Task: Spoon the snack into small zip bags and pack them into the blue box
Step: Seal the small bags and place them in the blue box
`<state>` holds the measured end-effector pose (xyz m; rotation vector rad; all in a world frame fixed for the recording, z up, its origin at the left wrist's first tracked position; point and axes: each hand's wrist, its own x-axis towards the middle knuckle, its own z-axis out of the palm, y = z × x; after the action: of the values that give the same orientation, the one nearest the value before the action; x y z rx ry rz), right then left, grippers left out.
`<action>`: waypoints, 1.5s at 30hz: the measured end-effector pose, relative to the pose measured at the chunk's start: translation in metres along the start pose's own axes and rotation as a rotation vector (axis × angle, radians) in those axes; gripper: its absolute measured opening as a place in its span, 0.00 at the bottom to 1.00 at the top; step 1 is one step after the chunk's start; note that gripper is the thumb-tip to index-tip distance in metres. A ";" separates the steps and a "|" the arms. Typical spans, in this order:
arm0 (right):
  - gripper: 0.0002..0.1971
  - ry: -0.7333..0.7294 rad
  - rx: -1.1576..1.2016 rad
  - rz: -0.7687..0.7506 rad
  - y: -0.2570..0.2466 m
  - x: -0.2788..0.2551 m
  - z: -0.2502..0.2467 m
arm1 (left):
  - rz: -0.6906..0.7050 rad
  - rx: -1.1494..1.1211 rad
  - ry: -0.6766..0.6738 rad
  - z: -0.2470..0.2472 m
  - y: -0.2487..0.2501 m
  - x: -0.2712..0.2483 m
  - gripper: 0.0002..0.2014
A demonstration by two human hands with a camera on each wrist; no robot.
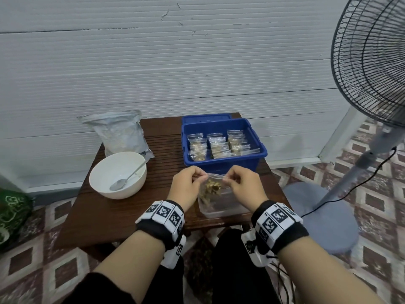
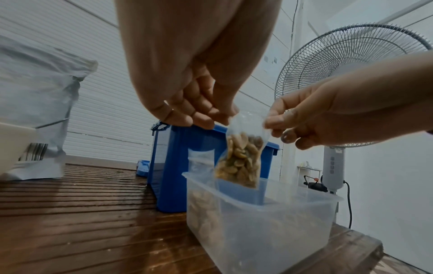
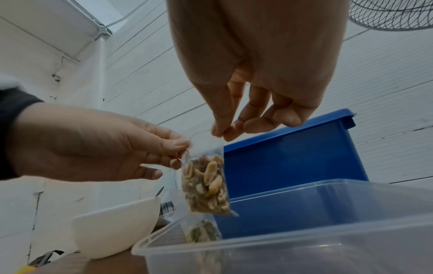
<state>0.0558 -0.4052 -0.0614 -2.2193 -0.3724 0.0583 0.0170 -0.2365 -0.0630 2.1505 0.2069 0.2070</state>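
Note:
A small clear zip bag (image 1: 212,187) (image 2: 241,157) (image 3: 206,187) filled with peanut-like snack hangs above a clear plastic container (image 1: 221,210) (image 2: 262,222) (image 3: 293,237). My left hand (image 1: 189,183) (image 2: 206,113) (image 3: 98,148) pinches the bag's top left corner. My right hand (image 1: 241,183) (image 2: 311,118) (image 3: 248,122) pinches its top right corner. Behind stands the blue box (image 1: 258,153) (image 2: 173,166) (image 3: 293,157), holding several filled zip bags (image 1: 219,147) in rows. A metal spoon (image 1: 127,178) lies in the white bowl (image 1: 103,172) (image 3: 112,231) on the left.
A large grey snack pouch (image 1: 122,132) (image 2: 35,111) stands behind the bowl on the dark wooden table (image 1: 122,211) (image 2: 70,213). A blue lid (image 1: 206,118) lies behind the box. A standing fan (image 1: 372,84) (image 2: 346,74) is on the right, its cable on the tiled floor.

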 end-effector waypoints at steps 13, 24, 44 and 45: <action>0.09 0.004 -0.052 -0.071 0.003 -0.001 -0.001 | 0.080 0.012 -0.070 -0.004 0.008 -0.009 0.06; 0.14 -0.051 -0.100 -0.130 -0.002 0.001 -0.001 | 0.088 0.068 -0.104 -0.007 0.011 -0.009 0.04; 0.07 -0.230 -0.285 -0.289 -0.087 0.087 -0.045 | 0.052 -0.180 0.115 -0.053 0.018 0.044 0.04; 0.07 -0.251 -0.319 -0.280 -0.092 0.097 -0.047 | 0.009 -0.192 0.134 -0.055 0.014 0.049 0.05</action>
<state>0.1341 -0.3592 0.0475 -2.4548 -0.8796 0.1349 0.0533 -0.1891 -0.0181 1.9488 0.2448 0.3621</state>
